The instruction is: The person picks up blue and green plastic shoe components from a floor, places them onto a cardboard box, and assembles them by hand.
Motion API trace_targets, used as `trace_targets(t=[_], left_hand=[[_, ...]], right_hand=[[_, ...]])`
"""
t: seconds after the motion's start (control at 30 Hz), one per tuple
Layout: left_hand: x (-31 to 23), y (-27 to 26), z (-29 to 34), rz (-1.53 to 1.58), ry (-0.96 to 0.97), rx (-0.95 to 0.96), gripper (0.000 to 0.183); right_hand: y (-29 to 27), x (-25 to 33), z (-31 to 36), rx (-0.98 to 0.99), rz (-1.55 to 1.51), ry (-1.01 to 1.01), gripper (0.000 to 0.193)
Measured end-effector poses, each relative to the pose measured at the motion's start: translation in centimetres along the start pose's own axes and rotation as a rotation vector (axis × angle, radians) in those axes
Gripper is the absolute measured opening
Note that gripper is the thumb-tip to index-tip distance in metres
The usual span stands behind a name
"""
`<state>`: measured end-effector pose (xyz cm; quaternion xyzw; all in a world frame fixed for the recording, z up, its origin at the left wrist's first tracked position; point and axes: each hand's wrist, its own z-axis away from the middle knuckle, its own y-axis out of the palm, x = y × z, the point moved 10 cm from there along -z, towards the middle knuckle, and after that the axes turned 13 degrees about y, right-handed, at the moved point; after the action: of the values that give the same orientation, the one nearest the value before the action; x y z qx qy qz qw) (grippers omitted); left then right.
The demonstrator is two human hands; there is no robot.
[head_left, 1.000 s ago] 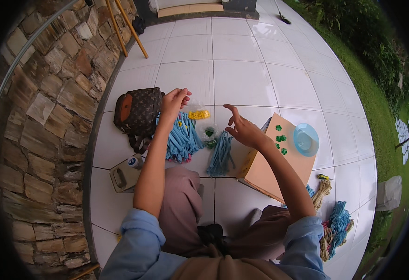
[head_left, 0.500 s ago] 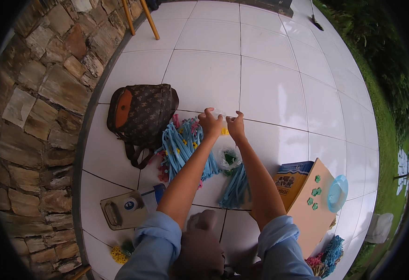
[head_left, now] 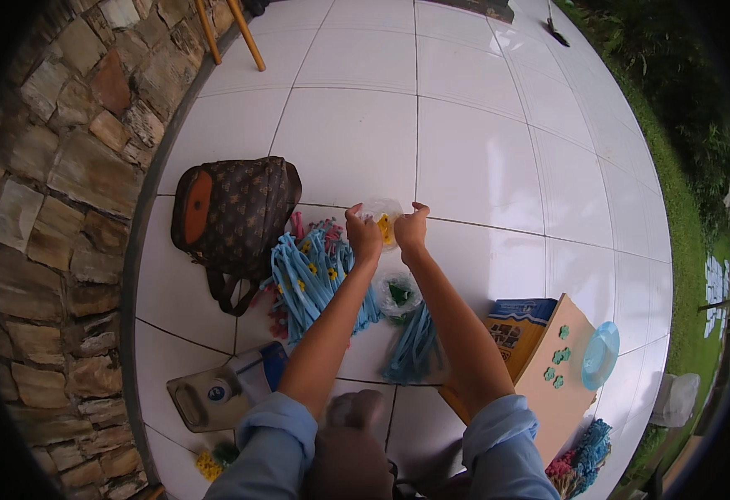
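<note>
Both arms reach forward over the tiled floor. Between them is a clear plastic bag (head_left: 382, 207) with small yellow pieces (head_left: 386, 229) inside. My left hand (head_left: 365, 235) grips the bag's left side, fingers closed. On its right side, my right hand (head_left: 411, 227) pinches the plastic. Close to my left wrist lies a heap of light-blue stems (head_left: 302, 279) with yellow and pink flower pieces. Below the hands sits another clear bag (head_left: 399, 293) holding green pieces. A bundle of blue stems (head_left: 411, 346) lies beside my right forearm.
A brown patterned backpack (head_left: 236, 208) stands left, near a stone wall (head_left: 40, 258). A metal tin lid (head_left: 202, 400) lies lower left. On the right, a cardboard box (head_left: 548, 400) bears green flower pieces and a light-blue plate (head_left: 600, 357). Blue and pink bundles (head_left: 586, 458) lie beyond it.
The bag between my hands now shows more fully, with the yellow pieces lifted up between my fingers. The whole view has shifted slightly, moving the scene left.
</note>
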<state>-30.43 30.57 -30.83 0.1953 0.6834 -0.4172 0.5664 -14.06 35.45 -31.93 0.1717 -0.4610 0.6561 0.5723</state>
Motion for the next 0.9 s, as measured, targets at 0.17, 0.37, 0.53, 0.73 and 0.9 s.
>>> trace_targets(t=[0.17,0.37,0.53,0.73,0.9], left_hand=[[-12.5,-1.0,4.8,0.503,-0.022,0.107,0.035],[-28.3,-2.5,14.0,0.613,0.218,0.541,0.039],[-30.6,1.2,24.0,0.683,0.111,1.022,0.031],[-30.8,2.2,33.6,0.564,0.070,1.238,0.012],[-27.4,5.3,37.6,0.153,0.614,1.349,0.008]], right_hand=[[-9.7,8.0,8.4,0.005,-0.148,-0.287,0.051],[-24.4,12.4,22.6,0.056,-0.188,-0.541,0.039],[-34.4,6.6,29.6,0.175,-0.625,-0.240,0.052],[-39.0,-3.5,32.8,0.163,-0.725,-0.099,0.066],[-40.0,-9.4,31.3,0.006,-0.218,-0.123,0.077]])
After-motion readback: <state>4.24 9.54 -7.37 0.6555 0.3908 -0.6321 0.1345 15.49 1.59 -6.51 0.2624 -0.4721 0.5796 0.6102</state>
